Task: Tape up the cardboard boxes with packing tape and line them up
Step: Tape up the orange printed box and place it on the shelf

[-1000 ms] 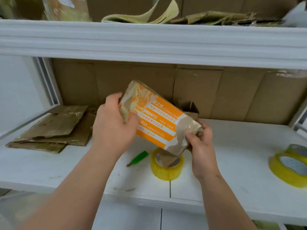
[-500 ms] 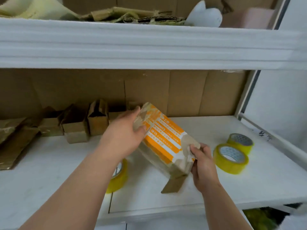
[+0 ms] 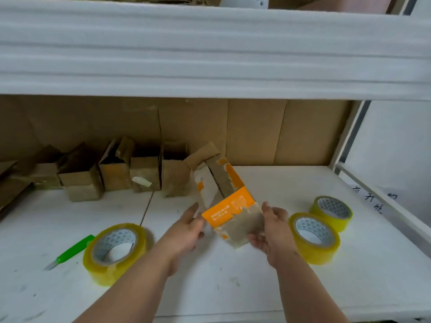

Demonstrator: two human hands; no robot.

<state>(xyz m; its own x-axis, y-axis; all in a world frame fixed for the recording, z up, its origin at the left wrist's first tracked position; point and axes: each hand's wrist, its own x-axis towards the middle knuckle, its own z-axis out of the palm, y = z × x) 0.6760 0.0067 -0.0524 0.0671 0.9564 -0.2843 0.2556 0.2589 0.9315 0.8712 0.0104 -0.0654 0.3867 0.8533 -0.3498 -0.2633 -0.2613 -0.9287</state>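
Holding the orange-printed box (image 3: 229,212) between them, both hands worked over the white shelf (image 3: 233,287): the left hand (image 3: 186,229) pressed nearly straight fingers against its left side, while the right hand (image 3: 271,226) had its fingers curled under the lower right corner. The box was tilted, open flaps up, right at the end of a row of cardboard boxes (image 3: 116,173) along the back. Three tape rolls lay nearby, one left (image 3: 114,252), two right (image 3: 313,237), beside a green cutter (image 3: 70,251).
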